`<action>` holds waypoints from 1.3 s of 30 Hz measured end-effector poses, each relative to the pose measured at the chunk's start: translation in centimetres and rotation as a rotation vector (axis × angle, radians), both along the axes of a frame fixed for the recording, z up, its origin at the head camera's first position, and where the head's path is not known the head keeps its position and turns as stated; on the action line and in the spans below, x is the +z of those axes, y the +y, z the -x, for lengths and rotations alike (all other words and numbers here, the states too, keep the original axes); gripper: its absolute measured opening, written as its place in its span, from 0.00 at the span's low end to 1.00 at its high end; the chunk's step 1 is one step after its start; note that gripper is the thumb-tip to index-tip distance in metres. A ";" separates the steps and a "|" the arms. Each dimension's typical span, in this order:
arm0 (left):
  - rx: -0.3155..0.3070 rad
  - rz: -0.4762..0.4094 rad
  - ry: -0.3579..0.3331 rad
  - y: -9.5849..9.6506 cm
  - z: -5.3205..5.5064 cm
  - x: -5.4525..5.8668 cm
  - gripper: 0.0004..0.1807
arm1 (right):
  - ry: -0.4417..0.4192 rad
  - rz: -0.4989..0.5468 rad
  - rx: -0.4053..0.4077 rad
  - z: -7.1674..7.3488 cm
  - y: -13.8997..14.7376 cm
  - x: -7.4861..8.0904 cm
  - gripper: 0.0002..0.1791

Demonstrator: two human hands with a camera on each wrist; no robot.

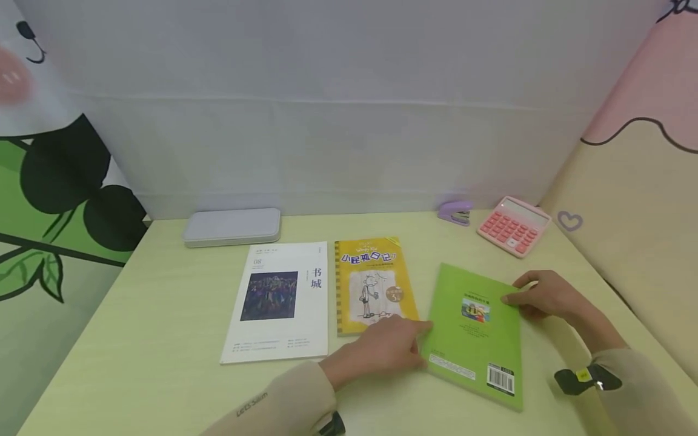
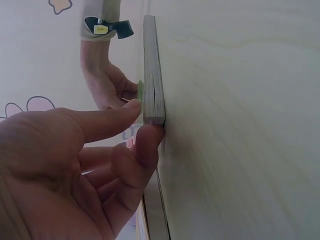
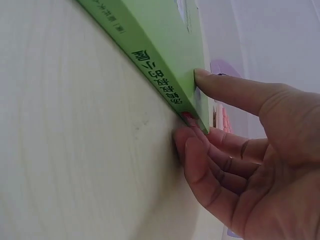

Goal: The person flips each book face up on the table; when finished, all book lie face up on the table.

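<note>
A green book [image 1: 458,348] lies slightly turned at the right of the table, its barcode side up. My left hand [image 1: 387,346] pinches its left edge; in the left wrist view the thumb is against the cover and the fingers are by the page block [image 2: 153,75]. At the upper right edge my right hand [image 1: 548,295] pinches the book, thumb on the cover. The right wrist view shows the fingers [image 3: 197,165] at the lower side of the spine [image 3: 150,62]. Beside my left hand lies a yellow comic book [image 1: 376,284], partly covered by that hand.
Left of the yellow book lies a white magazine [image 1: 283,333]. Along the back stand a pale grey flat case [image 1: 233,227], a purple stapler [image 1: 455,212] and a pink calculator [image 1: 514,227]. A white cloth backdrop [image 1: 349,151] rises behind the pale yellow table [image 1: 147,339].
</note>
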State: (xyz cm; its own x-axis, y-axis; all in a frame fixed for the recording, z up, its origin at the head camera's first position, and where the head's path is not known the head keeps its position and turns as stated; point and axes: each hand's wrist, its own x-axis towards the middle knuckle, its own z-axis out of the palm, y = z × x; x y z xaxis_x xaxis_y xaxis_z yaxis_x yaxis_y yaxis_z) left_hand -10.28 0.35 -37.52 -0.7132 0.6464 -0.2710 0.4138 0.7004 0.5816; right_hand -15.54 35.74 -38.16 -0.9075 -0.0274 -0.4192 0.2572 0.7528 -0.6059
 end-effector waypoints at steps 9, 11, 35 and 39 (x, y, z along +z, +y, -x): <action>0.007 0.025 0.020 0.3 -0.2 -0.2 0.39 | 0.000 -0.029 -0.027 -0.1 -0.3 0.1 0.40; 0.006 0.025 0.024 0.3 -0.2 -0.2 0.39 | 0.002 -0.022 -0.032 -0.1 -0.4 -0.1 0.39; 0.003 0.016 0.010 0.2 -0.4 -0.1 0.40 | 0.093 0.471 -0.100 -1.4 2.5 -1.8 0.20; 0.013 0.013 0.005 0.3 -0.4 -0.1 0.39 | 0.105 0.524 -0.091 -1.5 2.9 -2.1 0.16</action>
State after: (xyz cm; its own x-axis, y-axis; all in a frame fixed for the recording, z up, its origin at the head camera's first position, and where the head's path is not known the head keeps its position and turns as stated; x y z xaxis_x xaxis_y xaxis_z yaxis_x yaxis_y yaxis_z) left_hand -9.86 0.62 -37.63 -0.7228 0.6335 -0.2759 0.4077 0.7134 0.5700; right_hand -14.09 38.62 -40.27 -0.9521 -0.1278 -0.2778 0.2255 0.3202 -0.9201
